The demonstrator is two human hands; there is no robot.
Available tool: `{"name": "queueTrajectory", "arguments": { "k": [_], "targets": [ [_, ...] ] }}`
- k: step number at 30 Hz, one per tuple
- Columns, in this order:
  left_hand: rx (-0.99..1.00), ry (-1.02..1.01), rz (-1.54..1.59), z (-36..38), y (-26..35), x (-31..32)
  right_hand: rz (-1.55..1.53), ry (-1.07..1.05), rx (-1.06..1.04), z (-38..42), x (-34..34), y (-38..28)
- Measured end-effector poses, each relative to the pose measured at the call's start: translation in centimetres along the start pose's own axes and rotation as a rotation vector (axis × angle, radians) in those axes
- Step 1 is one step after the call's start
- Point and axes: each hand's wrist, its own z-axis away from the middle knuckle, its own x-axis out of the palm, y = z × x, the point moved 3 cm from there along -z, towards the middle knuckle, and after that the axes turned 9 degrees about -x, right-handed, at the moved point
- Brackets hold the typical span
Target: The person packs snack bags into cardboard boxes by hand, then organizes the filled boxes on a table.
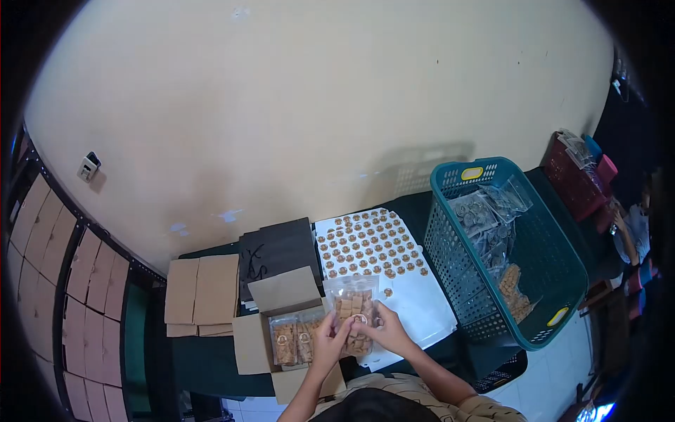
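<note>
A clear plastic snack pouch [354, 307] filled with light brown, blocky pieces is held upright between my two hands. My left hand [328, 342] grips its left side, and my right hand [391, 330] its right side, with the fingers of both near a round sticker [360, 319] on the pouch front. Left of the pouch, an open cardboard box [252, 344] contains filled pouches [285, 342] bearing similar round stickers. Behind my hands lies a white sheet [427, 304] with rows of round brown stickers [365, 243].
A large green basket [450, 257] at the right contains bags. Flat cardboard boxes [202, 288] and a black bag [281, 246] lie at the left. Shelves of stacked boxes [84, 316] stand further left. Another person's arm [624, 235] shows at far right.
</note>
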Motion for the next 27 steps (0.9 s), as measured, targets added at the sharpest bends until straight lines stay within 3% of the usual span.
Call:
{"name": "queueTrajectory", "arguments": {
  "k": [3, 6, 8, 14, 16, 19, 22, 23, 27],
  "targets": [
    [-0.016, 0.008, -0.113, -0.2, -0.7, -0.7, 0.09, -0.037, -0.078, 0.1, 0.1, -0.3],
    [-0.052, -0.016, -0.153, -0.2, 0.8, -0.7, 0.072, -0.15, 0.018, -0.1, 0.0, 0.0],
    [-0.05, -0.046, -0.104, -0.2, 2.3, -0.5, -0.036, -0.145, -0.05, -0.3, 0.1, -0.1],
    [-0.008, -0.04, -0.073, -0.7, 0.6, -1.0, -0.177, -0.189, 0.018, -0.2, -0.3, -0.5],
    [0.008, -0.003, -0.064, -0.3, 1.1, -0.5, -0.137, -0.121, -0.014, -0.1, 0.1, 0.3],
    [-0.003, -0.003, -0.276, 0.3, 1.8, 0.1, 0.19, 0.125, -0.078, 0.1, 0.1, 1.9],
    [-0.01, -0.053, -0.17, 0.2, 1.3, 0.2, 0.114, 0.218, -0.185, -0.2, 0.4, 0.8],
    [0.028, -0.075, -0.111, 0.7, 4.0, 0.8, 0.088, 0.228, -0.195, -0.2, 0.5, 0.4],
    [-0.019, -0.135, -0.062, 0.4, 1.4, -0.3, 0.05, 0.173, -0.151, -0.4, 0.5, 0.8]
  ]
}}
